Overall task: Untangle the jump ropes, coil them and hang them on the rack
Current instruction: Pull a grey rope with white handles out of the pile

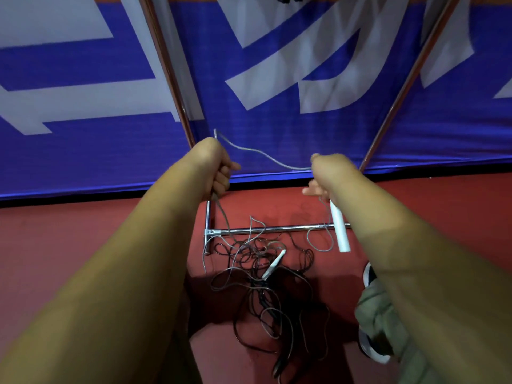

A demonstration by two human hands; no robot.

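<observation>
- A blue and white banner is seen stretched across the far side, above a red floor.
- The rack's left upright is shown slanting down in front of the banner towards the left hand.
- The left hand is raised at centre left, its fingers curled tight round a grey rope. A short end is seen sticking up above the fist.
- From the left hand the grey rope is carried in a shallow sag across to the right hand. Below the fist, another length is let down to the floor.
- A tangle of ropes, dark and grey, is spread on the floor between the two forearms, nearer than the rack's base bar.
- A white handle is seen lying tilted on the far part of the tangle.
- The right hand is raised at centre right and clenched on the grey rope.
- A second white handle is seen hanging from under the right hand, crossing in front of the base bar. Whether the fingers grip it or only the rope cannot be told.
- The right upright is shown slanting away up to the right.
- A grey-green trouser leg and a pale shoe are caught at the near right.
</observation>
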